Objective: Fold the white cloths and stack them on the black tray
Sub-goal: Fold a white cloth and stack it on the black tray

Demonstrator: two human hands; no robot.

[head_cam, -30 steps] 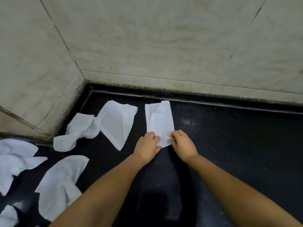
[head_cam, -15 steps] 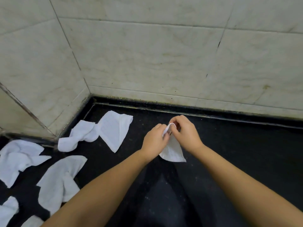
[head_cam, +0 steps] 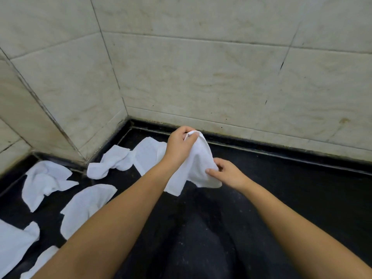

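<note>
1. Your left hand (head_cam: 179, 144) is raised near the base of the pale marble-tiled wall (head_cam: 201, 77), its fingers (head_cam: 190, 139) pinched shut on the top corner of a white textured cloth (head_cam: 194, 168), so the cloth hangs free in the air above the black glossy surface (head_cam: 281, 198).
2. Your right hand (head_cam: 227, 174) sits lower and to the right, thumb and fingers closed on the cloth's lower side edge. One hand high and one low looks meant to let the cloth drop open so you can find its corners.
3. The cloth is still rumpled, with a loose flap hanging under your left wrist; I judge the fold on this piece not yet begun.
4. The other loose white cloths lie unfolded to your left: one flat piece (head_cam: 147, 156) just behind your left forearm, a crumpled one (head_cam: 110, 162) beside it in the wall corner, and more (head_cam: 44, 182) (head_cam: 86, 206) nearer you. They are well apart from the one you hold, so they should not snag it.
5. I cannot tell whether the black surface itself is the tray; no separate tray rim and no folded stack shows.
6. Next, likely spread the hands apart to tension the top edge before laying it down.
</note>
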